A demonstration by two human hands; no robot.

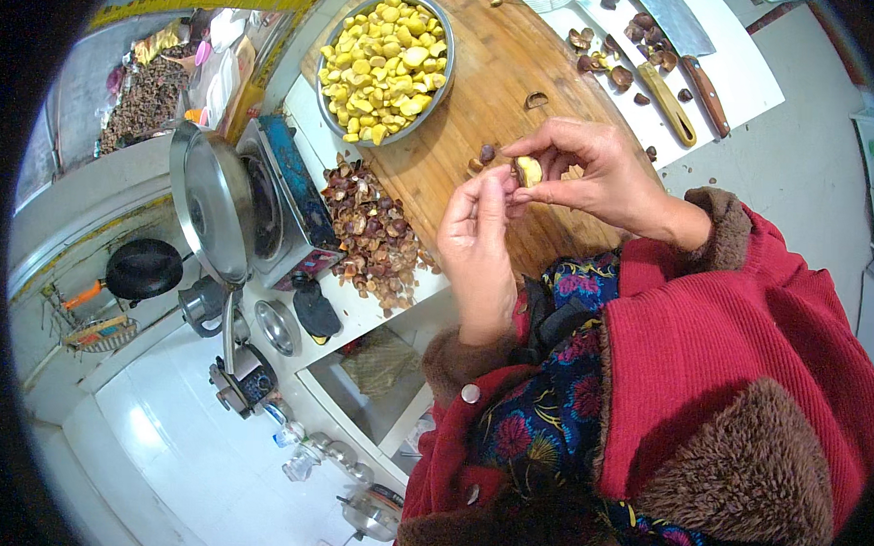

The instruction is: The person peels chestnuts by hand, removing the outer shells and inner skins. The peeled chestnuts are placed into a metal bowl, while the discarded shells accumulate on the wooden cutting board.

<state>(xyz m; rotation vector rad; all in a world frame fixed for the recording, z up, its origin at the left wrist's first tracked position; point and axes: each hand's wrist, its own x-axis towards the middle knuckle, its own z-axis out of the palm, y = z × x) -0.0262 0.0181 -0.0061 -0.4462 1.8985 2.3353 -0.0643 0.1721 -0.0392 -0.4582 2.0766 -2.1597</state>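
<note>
Between both hands, over a wooden cutting board (pixel 480 72), is a partly peeled chestnut (pixel 529 172) with yellow flesh and some brown shell on it. My right hand (pixel 592 170) grips it between thumb and fingers. My left hand (pixel 482 231) has its fingertips against the shell side; whether it grips the nut or a bit of shell I cannot tell. A few brown chestnuts (pixel 487 153) lie on the board just beyond the fingertips. A metal bowl (pixel 452 57) full of peeled yellow chestnuts stands at the board's far left. Brown shells (pixel 373 235) are heaped left of the board.
A cleaver (pixel 669 21) with a wooden handle, a peeler-like tool with a yellowish handle (pixel 667 104) and scattered shells (pixel 621 79) lie on the white surface at right. A stove (pixel 284 195) with a large lidded pan (pixel 212 200) stands at left, near a window ledge.
</note>
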